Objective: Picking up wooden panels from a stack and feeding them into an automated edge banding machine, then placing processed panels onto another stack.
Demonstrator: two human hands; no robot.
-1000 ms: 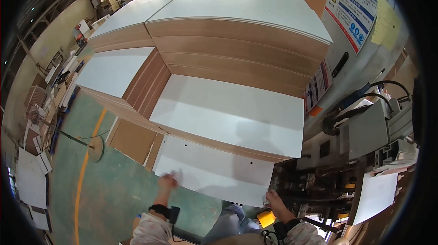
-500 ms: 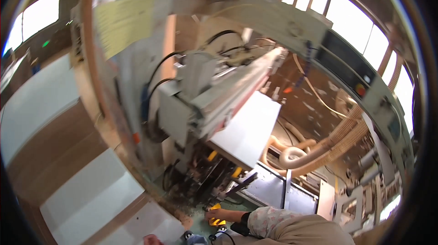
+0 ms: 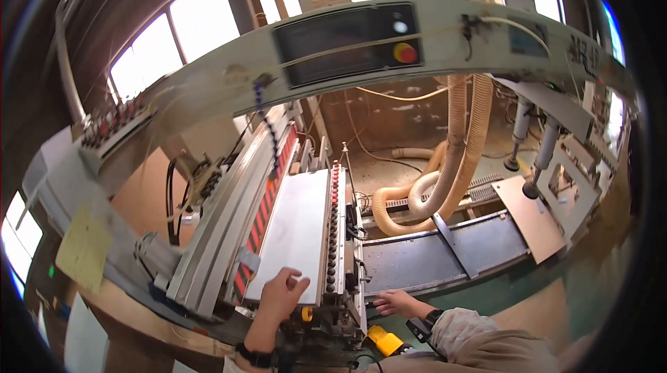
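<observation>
We counted one white panel [image 3: 295, 223] in the machine, lying lengthwise between a red-and-black striped strip [image 3: 258, 230] and a row of black rollers [image 3: 331, 248]. We also counted two hands, one yellow pedal [image 3: 385, 339] on the floor, two ribbed hoses [image 3: 479, 116] dropping behind, and one red knob [image 3: 404, 53] on the beam [image 3: 229, 84]. Our left hand [image 3: 283, 293] was over the panel's near end, half open, fingers loosely curled and thumb apart; whether it touched the surface, we could not tell. Our right hand [image 3: 394, 302] was open and empty, fingers loosely extended, near a dark bed [image 3: 410, 265]. The rollers stood between that hand and the panel, while the beam arched across beyond both hands.
</observation>
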